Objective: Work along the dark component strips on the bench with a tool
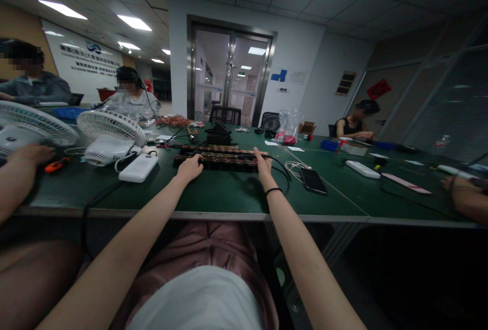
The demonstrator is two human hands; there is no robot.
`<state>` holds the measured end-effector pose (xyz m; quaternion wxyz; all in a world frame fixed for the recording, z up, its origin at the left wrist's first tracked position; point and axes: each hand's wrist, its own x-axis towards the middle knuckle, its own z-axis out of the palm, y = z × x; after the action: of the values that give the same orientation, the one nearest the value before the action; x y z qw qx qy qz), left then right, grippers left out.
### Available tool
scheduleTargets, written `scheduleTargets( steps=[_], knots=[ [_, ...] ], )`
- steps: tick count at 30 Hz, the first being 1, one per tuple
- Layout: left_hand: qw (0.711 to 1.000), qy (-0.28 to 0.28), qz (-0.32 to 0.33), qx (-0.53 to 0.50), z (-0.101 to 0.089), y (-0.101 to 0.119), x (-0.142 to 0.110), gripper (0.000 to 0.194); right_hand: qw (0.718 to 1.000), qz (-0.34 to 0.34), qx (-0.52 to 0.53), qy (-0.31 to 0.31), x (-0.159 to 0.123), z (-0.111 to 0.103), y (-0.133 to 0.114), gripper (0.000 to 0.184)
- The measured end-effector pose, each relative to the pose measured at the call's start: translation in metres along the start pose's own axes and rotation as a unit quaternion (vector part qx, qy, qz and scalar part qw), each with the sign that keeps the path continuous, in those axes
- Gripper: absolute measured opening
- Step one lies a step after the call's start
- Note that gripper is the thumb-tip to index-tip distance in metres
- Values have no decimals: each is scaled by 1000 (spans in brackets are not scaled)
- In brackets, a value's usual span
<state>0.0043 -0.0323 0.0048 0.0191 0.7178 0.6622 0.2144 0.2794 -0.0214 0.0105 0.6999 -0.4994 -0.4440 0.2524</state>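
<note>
A long, dark, coppery-striped bundle [224, 157] lies crosswise on the green table in front of me; its exact kind is unclear. My left hand [190, 168] has its fingers curled on the bundle's near left part. At the other end, my right hand [262, 165] grips it with the thumb raised on top and the fingers mostly hidden. Close to the right hand, a black cable [281, 167] curves away over the tabletop. Just behind the bundle stands a black boxy object [218, 136].
Left of me are a white power bank [139, 168], a white fan [110, 137] and an orange tool [57, 165]. To the right lie a phone [314, 181] and a coiled white cable [296, 169]. Coppery wire [175, 120] is heaped farther back. Co-workers' hands show at both sides.
</note>
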Motion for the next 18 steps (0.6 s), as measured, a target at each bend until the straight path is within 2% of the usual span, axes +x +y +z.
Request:
scheduleTargets(
  steps=[5,10,18],
  knots=[
    [1000,-2,-3,6,-1,2,-1,38,999,35,17,17,0,0,-3,43],
    [1000,-1,0,1,-1,1,-1,39,999,25,37,14,1,-1,0,35],
    [1000,-1,2,-4,-2,1,-1,38,996,18,74,-43,4,2,6,24]
  ],
)
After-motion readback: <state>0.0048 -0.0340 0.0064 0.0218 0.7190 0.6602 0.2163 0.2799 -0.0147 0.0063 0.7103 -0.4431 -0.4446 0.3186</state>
